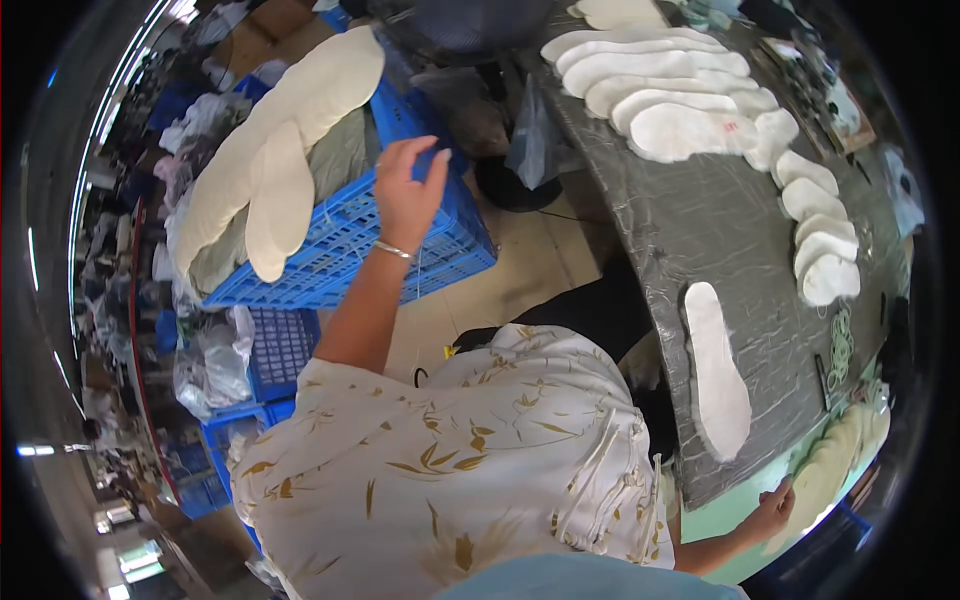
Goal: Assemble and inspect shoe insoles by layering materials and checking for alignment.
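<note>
My left hand [408,190] is raised beside a blue plastic crate [340,240], its fingers apart and nothing in them. Left of it, a row of overlapping cream insoles [250,140] lies on a grey wrapped bundle on top of the crate, and one insole [280,205] sticks out across the others. At the lower right, my right hand [770,513] has its fingers pinched at the edge of a fanned row of cream insoles [835,455] on a pale green surface. A single white fuzzy insole [718,375] lies on the grey covered table [690,225].
White insoles [660,80] overlap in a row at the table's far end, and smaller white pads [825,240] line its right side. Green cord [841,345] lies near them. A clear plastic bag [535,135] hangs at the table's left edge. More blue crates [285,350] stand at left.
</note>
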Available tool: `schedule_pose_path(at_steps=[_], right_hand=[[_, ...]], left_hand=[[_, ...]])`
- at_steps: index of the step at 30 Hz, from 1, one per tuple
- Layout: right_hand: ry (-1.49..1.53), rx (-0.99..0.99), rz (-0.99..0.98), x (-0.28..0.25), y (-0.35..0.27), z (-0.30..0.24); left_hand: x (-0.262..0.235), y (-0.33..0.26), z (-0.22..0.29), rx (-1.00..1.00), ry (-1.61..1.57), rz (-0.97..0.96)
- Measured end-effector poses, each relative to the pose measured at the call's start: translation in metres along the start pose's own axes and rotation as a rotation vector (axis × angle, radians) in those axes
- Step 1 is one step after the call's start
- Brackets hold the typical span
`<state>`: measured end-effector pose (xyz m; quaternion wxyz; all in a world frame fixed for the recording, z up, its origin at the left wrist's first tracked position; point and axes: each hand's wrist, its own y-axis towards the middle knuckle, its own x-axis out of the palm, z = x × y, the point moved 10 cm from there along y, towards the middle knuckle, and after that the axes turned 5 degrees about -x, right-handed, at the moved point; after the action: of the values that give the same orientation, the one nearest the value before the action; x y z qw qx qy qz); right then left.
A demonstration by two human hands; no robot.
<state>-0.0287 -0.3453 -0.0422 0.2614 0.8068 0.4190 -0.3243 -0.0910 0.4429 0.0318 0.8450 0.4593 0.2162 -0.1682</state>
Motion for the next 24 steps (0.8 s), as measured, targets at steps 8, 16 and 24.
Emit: schedule_pose_path(at_steps=[8,16,24], right_hand=[[0.108,-0.339,-0.138,0.046,0.033,-0.123],[0.184,-0.366,-0.178,0.061,0.022,-0.139],[0.218,-0.297,-0.144,0.044,0.005,-0.112]], left_hand=[[-0.163,-0.027,-0.096,-0.004,0.591,-0.304],[-0.211,-0.001,-0.147,-0.089,0.376,-0.263],[-0.206,0.147,-0.211,0.036,0.535,-0.059]])
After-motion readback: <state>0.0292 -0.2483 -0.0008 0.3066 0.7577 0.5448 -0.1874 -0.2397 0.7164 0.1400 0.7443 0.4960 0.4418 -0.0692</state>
